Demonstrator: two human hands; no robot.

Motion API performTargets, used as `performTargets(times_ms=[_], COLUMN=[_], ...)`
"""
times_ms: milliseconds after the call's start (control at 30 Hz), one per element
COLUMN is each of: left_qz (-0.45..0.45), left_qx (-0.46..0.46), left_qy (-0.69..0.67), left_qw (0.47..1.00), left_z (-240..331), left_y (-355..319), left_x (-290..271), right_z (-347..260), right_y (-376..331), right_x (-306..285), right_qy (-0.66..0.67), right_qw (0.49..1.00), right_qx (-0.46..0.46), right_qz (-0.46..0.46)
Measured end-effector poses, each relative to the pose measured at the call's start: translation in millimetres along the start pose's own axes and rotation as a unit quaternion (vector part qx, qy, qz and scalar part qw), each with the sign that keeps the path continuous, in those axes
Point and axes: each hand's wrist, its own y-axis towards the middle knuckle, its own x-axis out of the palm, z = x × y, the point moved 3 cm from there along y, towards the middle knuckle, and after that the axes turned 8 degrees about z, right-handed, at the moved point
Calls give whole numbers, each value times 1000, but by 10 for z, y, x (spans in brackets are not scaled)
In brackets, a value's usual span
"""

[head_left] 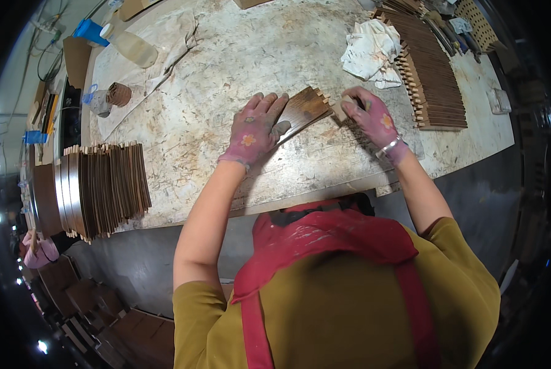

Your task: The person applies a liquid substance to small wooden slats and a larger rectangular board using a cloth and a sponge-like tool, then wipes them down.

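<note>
Worn, pale-stained tabletop (226, 92) fills view. Left hand (255, 130) in pink flowered glove lies flat, fingers spread, pressing dark wooden board (305, 109) with notched edge at tabletop centre. Right hand (370, 117), same glove, fingers curled together pinching small pale block (343, 108) against board's toothed end. White rag (374, 50) just behind. Stack of similar boards (432, 80) at right; another stack on edge (106, 189) at left. Plastic bottle (131, 46) lying far left.
</note>
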Motion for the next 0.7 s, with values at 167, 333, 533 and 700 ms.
performTargets(times_ms=[167,333,533,700], left_qz=[-27,-15,-57,-89], left_qx=[-24,-22,-75,-100], left_qy=[-22,-55,-89,-136], left_qw=[999,998,992,982], left_z=[-33,-43,-118,-215], left_y=[13,66,43,131], left_x=[95,108,104,154], right_z=[30,-86,-548,-835], right_y=[410,460,-124,-605], right_x=[354,300,314,1207], right_qy=[-46,-121,-58,-103], right_qw=[998,991,993,949], right_qx=[-12,-8,-62,-234], right_qz=[33,-51,-79,-185])
